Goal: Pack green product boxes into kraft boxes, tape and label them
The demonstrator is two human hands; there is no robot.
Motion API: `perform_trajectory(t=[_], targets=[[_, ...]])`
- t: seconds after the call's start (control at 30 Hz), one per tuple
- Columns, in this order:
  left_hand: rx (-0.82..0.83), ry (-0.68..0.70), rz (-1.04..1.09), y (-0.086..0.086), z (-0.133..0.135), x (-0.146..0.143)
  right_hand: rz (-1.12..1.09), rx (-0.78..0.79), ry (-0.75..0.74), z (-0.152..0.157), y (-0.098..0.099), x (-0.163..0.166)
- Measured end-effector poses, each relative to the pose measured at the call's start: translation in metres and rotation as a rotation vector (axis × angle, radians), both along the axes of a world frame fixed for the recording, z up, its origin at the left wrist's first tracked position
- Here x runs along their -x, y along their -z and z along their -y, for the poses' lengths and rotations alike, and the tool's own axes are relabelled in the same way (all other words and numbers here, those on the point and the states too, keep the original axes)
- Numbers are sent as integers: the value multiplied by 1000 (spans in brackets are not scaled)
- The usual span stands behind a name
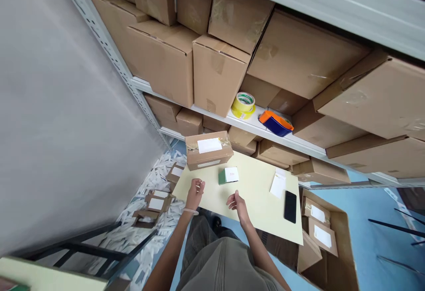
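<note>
My left hand (195, 192) hovers over the near left part of the pale yellow table (255, 184), its fingers loosely curled and a little apart, with nothing visible in them. My right hand (237, 203) is above the near edge, fingers bent and spread from the thumb, also holding nothing. Beyond and between both hands stands a small green and white box (228, 175), not touched by either. Behind it, at the far left corner of the table, sits a taped brown carton (209, 150) with white labels on its top and front.
A black phone (290, 207) and white paper slips (278, 183) lie on the table's right. Yellow tape rolls (244, 105) and an orange-blue tape dispenser (276, 123) rest on the carton-filled shelf. An open carton (348, 246) holds boxes at right; paper strips (146, 242) cover the floor left.
</note>
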State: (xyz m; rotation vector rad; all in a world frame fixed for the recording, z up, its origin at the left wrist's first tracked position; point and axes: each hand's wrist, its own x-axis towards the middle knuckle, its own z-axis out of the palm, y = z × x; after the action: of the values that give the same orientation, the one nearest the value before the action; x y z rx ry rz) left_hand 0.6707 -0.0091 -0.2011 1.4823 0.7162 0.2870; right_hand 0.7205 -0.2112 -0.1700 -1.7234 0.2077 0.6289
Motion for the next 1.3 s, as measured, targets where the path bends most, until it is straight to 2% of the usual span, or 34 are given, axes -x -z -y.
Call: perform_trajectory(t=[0.17, 0.33, 0.43, 0.53, 0.63, 0.73, 0.87, 0.93, 1.03, 1.17, 1.3], targets=[[-10, -171, 42, -21, -4, 40, 71, -56, -136, -11, -21, 10], [-101, -318, 53, -33, 29, 94, 163, -142, -306, -7, -32, 35], [-212, -392, 40, -32, 62, 137, 132, -171, -397, 10, -20, 66], [-273, -486, 0, -26, 96, 192, 17, -158, -459, 35, 4, 101], [-241, -584, -83, -21, 124, 261, -84, -138, -517, 55, 24, 132], [-184, -747, -168, -19, 144, 335, -120, -114, -604, 60, 31, 147], [-157, -1015, -257, -23, 157, 413, -59, -101, -700, 39, 20, 151], [-155, -1091, -281, -28, 159, 436, -18, -118, -739, 21, 12, 154], [-185, -1153, -276, -35, 158, 454, 6, -126, -787, -12, 1, 170], [-208, -1148, -237, -35, 150, 475, -11, -144, -866, -52, -5, 217], [-196, -1121, -235, -31, 136, 531, -52, -185, -952, -78, -3, 290]])
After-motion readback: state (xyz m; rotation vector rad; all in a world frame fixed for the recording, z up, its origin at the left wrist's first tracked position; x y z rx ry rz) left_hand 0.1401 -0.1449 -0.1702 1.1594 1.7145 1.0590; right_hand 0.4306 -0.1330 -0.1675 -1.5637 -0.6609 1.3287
